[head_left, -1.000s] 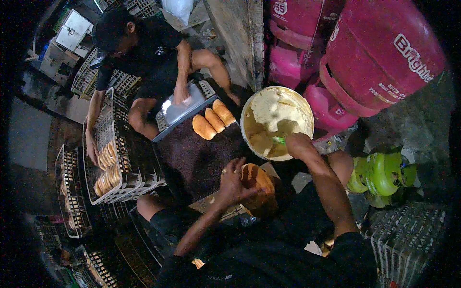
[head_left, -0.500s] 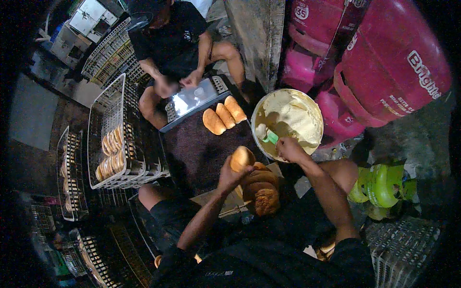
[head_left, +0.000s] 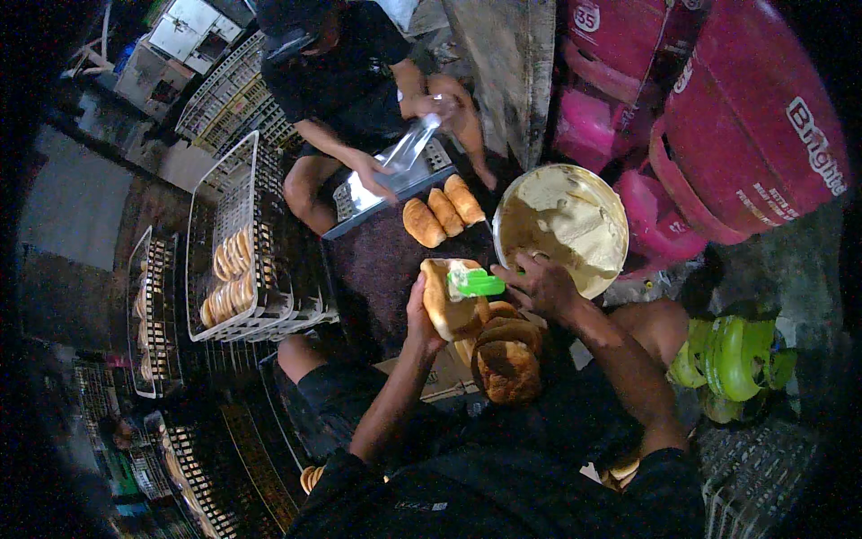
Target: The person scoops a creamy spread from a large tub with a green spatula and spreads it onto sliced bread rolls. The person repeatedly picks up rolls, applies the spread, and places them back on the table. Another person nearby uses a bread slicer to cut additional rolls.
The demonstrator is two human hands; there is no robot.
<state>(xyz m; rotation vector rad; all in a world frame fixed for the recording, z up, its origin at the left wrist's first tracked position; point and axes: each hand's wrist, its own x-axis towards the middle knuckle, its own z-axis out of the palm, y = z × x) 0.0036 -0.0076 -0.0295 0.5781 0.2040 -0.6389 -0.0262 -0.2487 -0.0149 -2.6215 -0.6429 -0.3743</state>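
Observation:
My left hand (head_left: 420, 319) is closed around a split bread bun (head_left: 446, 314), its pale inside turned up. In my right hand (head_left: 544, 287) is a green spatula (head_left: 476, 285), its blade laid on the upper part of the bun. A dab of whitish cream (head_left: 459, 270) shows there beside the blade. Just beyond my right hand stands a round tub (head_left: 624, 216) of pale yellow cream (head_left: 575, 211). Below the held bun, several browned buns (head_left: 508, 357) sit close together, over a piece of cardboard (head_left: 440, 377).
Three rolls (head_left: 444, 212) lie in a row on a dark surface (head_left: 364, 287). Across from me a person handles clear plastic film (head_left: 413, 148) over a metal tray (head_left: 346, 216). Bread-filled plastic crates (head_left: 256, 148) stand left. Pink cylinders (head_left: 745, 135) and a green cylinder (head_left: 736, 359) stand right.
My right hand and the spatula have moved left from the tub onto the bun. The bun now shows its open inside. The other person has lifted the plastic film.

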